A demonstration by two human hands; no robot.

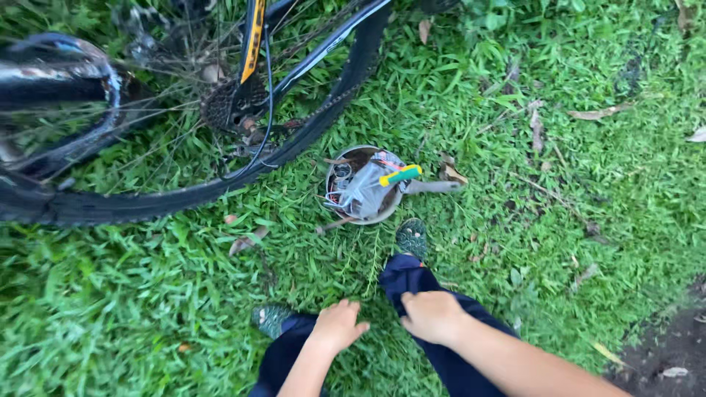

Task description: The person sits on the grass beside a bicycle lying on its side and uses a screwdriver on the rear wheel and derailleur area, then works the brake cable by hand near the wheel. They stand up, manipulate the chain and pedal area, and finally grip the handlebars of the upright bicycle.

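I look down at grass. My left hand [337,324] rests on my left knee with fingers loosely spread, holding nothing. My right hand [432,316] lies on my right knee, fingers curled against the dark blue trouser leg [409,279]. Ahead of my feet sits a small round metal bowl [335,167] filled with a clear plastic bag, bits of wire and a tool with a green and yellow handle [400,176]. A bicycle's rear wheel [176,192] with its sprocket cluster [220,104] lies at the upper left.
Green patterned shoes [412,237] stand on the grass. Dry leaves [599,112] are scattered about. A stick [434,187] lies beside the bowl. Bare soil [665,345] shows at the lower right corner.
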